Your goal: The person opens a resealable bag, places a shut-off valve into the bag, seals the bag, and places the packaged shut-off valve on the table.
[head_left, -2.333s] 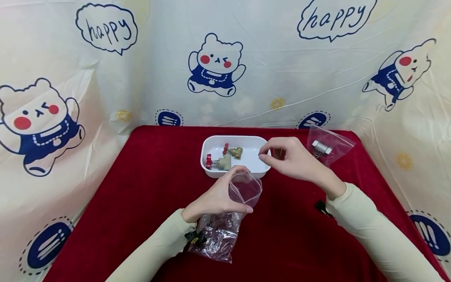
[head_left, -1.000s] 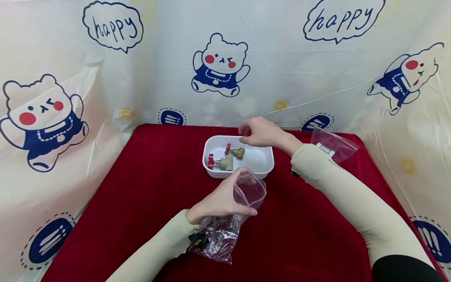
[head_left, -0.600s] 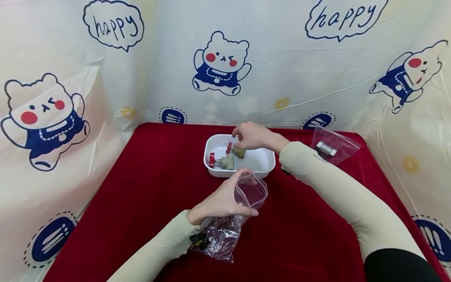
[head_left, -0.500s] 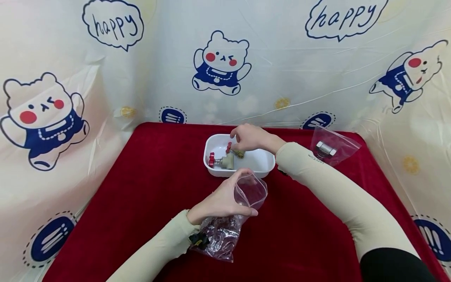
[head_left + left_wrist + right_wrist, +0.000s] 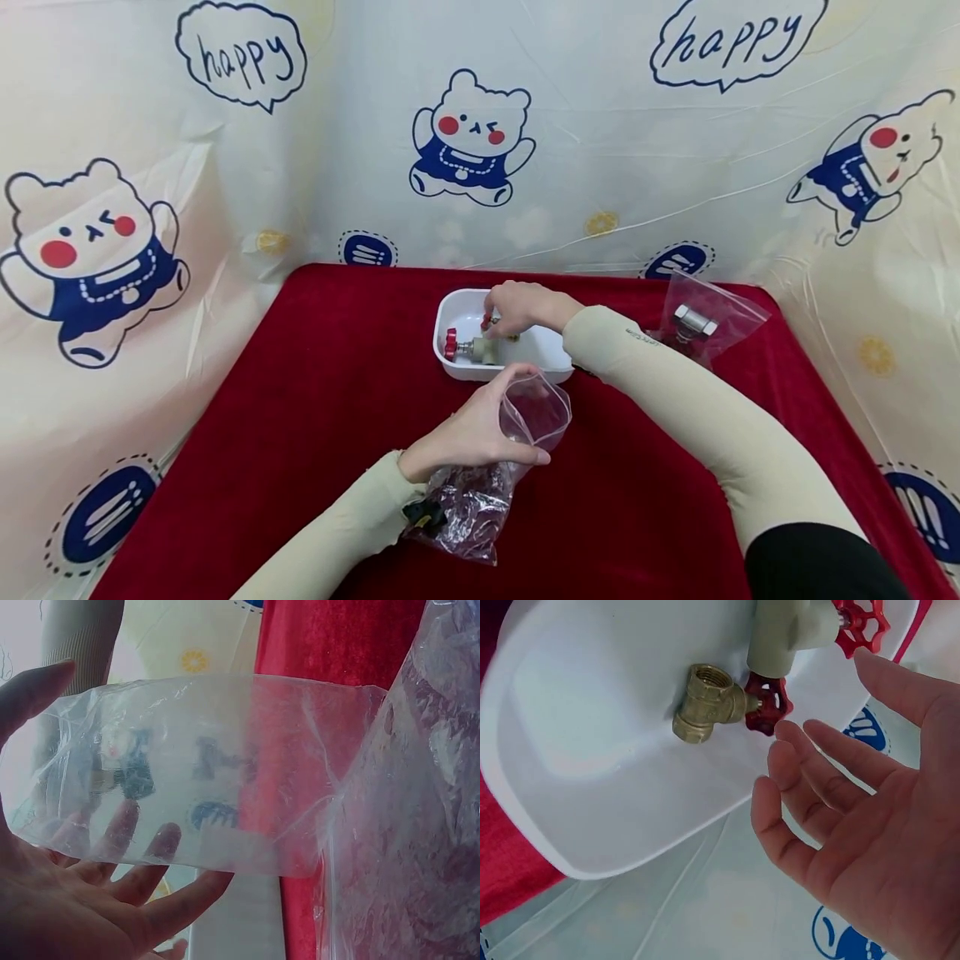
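My left hand (image 5: 468, 429) holds a clear plastic bag (image 5: 472, 508), thumb and fingers spread at its round open mouth. Beyond it stands a white tray (image 5: 542, 354) with two valves inside. One is brass (image 5: 705, 705) with a red handwheel (image 5: 769, 705); the other has a grey-green body (image 5: 772, 637) and a red wheel. Reaching over the tray, my right hand (image 5: 528, 304) has its loosely bent fingertips close beside the brass valve's wheel, with nothing between them. In the head view that hand hides most of the brass valve.
At the back right of the red cloth (image 5: 337, 400) lies another clear bag (image 5: 731, 321) with a steel fitting (image 5: 693, 321) in it, partly behind my right sleeve. A printed curtain (image 5: 315, 167) hangs around the back and sides.
My right hand has moved left and down over the tray, from its right end to the brass valve. My left hand stays in place with the bag.
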Action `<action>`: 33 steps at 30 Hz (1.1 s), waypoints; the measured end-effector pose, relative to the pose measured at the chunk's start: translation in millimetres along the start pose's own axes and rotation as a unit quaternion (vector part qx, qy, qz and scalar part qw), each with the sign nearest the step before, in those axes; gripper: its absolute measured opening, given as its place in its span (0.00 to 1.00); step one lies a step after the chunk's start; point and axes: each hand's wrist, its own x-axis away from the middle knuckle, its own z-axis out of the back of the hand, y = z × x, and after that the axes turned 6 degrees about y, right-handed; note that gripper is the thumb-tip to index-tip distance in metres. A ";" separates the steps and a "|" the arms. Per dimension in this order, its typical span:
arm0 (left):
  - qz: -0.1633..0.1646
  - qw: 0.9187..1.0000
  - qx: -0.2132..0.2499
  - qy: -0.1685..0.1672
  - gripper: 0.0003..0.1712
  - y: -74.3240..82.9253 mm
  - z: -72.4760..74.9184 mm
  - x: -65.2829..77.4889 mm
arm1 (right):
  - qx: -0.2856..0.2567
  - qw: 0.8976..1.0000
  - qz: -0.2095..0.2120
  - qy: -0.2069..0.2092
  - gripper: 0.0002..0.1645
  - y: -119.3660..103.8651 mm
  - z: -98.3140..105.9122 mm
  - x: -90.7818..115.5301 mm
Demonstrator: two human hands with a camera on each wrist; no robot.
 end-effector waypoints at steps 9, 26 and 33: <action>-0.003 1.000 0.002 0.004 0.56 -1.8 -1.5 3.1 | 0.012 0.999 0.016 -0.026 0.26 -7.9 -11.9 -13.8; -0.003 1.000 0.001 0.003 0.56 -2.6 -0.4 3.0 | 0.065 0.997 0.007 -0.043 0.24 -12.7 -27.2 -16.8; 0.001 1.000 -0.003 0.001 0.57 -4.5 0.9 2.1 | 0.058 0.997 0.000 -0.047 0.25 -11.9 -26.7 -15.7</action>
